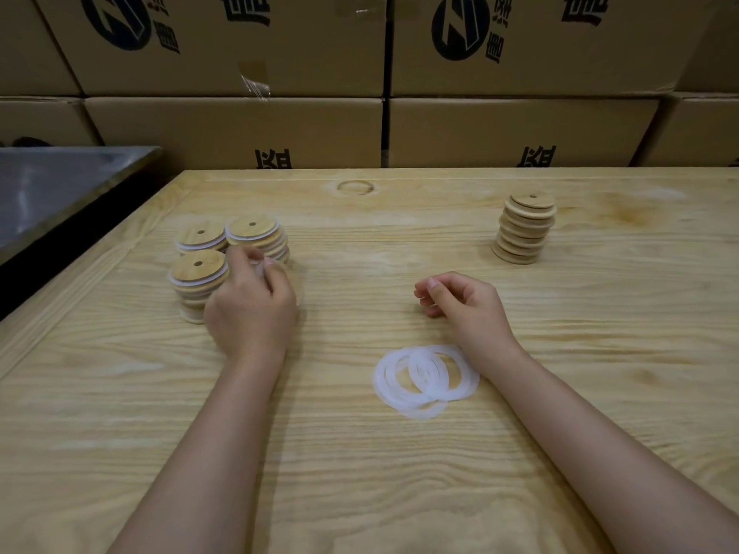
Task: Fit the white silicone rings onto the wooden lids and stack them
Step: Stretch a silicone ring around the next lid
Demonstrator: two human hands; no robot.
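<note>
Three stacks of wooden lids with white rings stand at the left: back left (201,237), back right (252,229) and front (198,269). My left hand (252,305) is right beside them, its fingers curled round a white-edged lid (264,267) that it mostly hides. A taller stack of bare wooden lids (524,229) stands at the far right. Several loose white silicone rings (426,379) lie overlapping in the middle of the table. My right hand (464,301) rests just behind those rings with its fingers loosely curled and nothing in it.
The work surface is a pale wooden table (360,473). A grey metal surface (60,185) adjoins it at the far left. Cardboard boxes (360,94) form a wall behind the table.
</note>
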